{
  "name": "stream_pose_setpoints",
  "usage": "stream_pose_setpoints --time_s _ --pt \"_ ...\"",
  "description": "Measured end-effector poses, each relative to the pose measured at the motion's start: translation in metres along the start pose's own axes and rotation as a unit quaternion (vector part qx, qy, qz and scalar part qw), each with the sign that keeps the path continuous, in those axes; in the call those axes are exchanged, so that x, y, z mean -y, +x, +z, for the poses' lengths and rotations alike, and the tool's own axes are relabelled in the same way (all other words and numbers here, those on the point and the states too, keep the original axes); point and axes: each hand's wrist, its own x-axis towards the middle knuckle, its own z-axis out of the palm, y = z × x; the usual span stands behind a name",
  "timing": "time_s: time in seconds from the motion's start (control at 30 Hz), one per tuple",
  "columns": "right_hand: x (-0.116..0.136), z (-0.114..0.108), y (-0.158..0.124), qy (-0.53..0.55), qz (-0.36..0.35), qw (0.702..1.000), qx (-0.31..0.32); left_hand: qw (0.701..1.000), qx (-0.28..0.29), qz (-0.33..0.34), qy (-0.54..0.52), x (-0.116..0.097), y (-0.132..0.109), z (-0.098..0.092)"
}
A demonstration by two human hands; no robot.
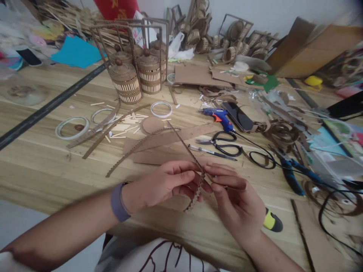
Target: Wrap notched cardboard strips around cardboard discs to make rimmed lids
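Note:
Between my two hands a narrow corrugated cardboard strip (188,147) bends, its far end resting near the cardboard pieces and its near end curling down. My left hand (176,180) closes its fingers on the strip from the left. From the right, my right hand (238,200) pinches the same strip between thumb and fingers. A second corrugated strip (127,153) lies on the table to the left. Beyond the hands are a round cardboard disc (152,125), a flat cardboard strip (181,138), a pen (212,152) and black-handled scissors (227,143).
A blue glue gun (217,115) and a phone (237,116) lie farther back. Cardboard lanterns (126,85) in frames stand at the back left, near tape rolls (72,127) and small wooden sticks (124,126). Blue-handled pliers (295,172) and a yellow-black tool handle (273,220) are on the right.

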Motion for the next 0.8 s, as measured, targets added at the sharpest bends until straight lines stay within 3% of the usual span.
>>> stream_pose_setpoints --time_s 0.13,0.23,0.43,0.63,0.8 --pt "0.0 -0.003 0.009 -0.058 -0.055 0.996 0.05 0.998 -0.033 -0.005 -0.055 0.002 0.001 -0.003" --pt "-0.001 -0.005 0.012 -0.063 -0.047 0.994 0.079 0.997 -0.076 0.001 -0.03 0.0 0.002 -0.002" --pt "-0.001 -0.007 0.011 -0.026 0.081 0.995 0.061 0.977 -0.137 0.05 0.158 -0.006 0.002 -0.001" --pt "0.013 0.006 0.014 -0.072 0.156 0.977 0.129 0.906 -0.185 0.117 0.362 -0.006 -0.003 0.001" --pt "0.018 0.011 0.012 -0.004 0.207 0.957 0.204 0.923 -0.161 0.106 0.332 -0.005 -0.002 0.005"
